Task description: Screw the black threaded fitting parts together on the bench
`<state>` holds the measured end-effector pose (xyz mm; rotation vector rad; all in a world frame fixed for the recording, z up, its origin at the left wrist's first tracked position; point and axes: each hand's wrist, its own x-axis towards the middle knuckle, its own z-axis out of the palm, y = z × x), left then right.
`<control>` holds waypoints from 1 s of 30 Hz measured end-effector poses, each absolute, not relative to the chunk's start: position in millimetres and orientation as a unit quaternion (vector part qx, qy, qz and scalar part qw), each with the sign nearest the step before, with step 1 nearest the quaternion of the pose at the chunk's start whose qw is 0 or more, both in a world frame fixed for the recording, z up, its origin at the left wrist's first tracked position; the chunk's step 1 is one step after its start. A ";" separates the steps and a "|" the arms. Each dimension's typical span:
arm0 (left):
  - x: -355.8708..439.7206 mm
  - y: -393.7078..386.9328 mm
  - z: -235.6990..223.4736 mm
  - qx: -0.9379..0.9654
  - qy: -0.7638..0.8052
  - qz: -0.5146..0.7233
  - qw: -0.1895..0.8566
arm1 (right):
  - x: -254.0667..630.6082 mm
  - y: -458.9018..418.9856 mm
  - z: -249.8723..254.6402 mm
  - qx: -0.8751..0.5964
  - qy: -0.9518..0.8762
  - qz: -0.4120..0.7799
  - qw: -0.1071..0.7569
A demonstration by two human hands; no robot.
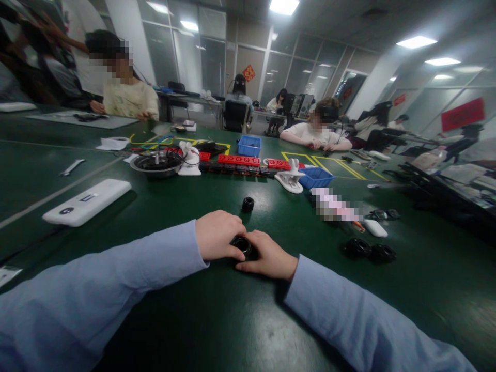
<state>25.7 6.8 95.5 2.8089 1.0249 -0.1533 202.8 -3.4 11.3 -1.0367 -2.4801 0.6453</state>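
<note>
My left hand (220, 235) and my right hand (268, 257) meet over the table in front of me. Between them is a black ring-shaped part (243, 245), its round opening facing up. Fingers and thumbs of both hands are closed around its sides, hiding much of its outer wall. Just beyond the hands stands a small black cylindrical part (248, 204) with a hollow top. Two more black ring-shaped parts (357, 248) lie side by side to the right of my right hand.
A white power bank (88, 202) and a wrench (72, 167) lie left on the green table (186, 320). Farther back are a metal bowl (155, 168), red power strips (238, 159), white clamps (290, 178) and blue bins (249, 146). A white case (375, 228) lies right. Other people sit beyond.
</note>
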 end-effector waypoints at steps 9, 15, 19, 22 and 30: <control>33.8 -11.2 100.3 0.919 0.389 -0.061 0.011 | 201.7 -3.7 11.0 -0.376 -0.880 0.220 0.187; 40.8 -23.3 92.6 0.899 0.432 -0.046 -0.047 | 200.1 -3.6 11.7 -0.389 -0.878 0.214 0.177; 44.4 -26.4 86.4 0.887 0.456 -0.029 -0.069 | 199.1 -3.7 12.0 -0.391 -0.879 0.210 0.176; 45.9 -25.4 83.7 0.884 0.462 -0.017 -0.073 | 199.1 -3.9 11.8 -0.387 -0.880 0.214 0.174; 40.6 -16.7 70.9 0.896 0.421 0.046 -0.135 | 199.7 -4.0 11.7 -0.381 -0.880 0.218 0.181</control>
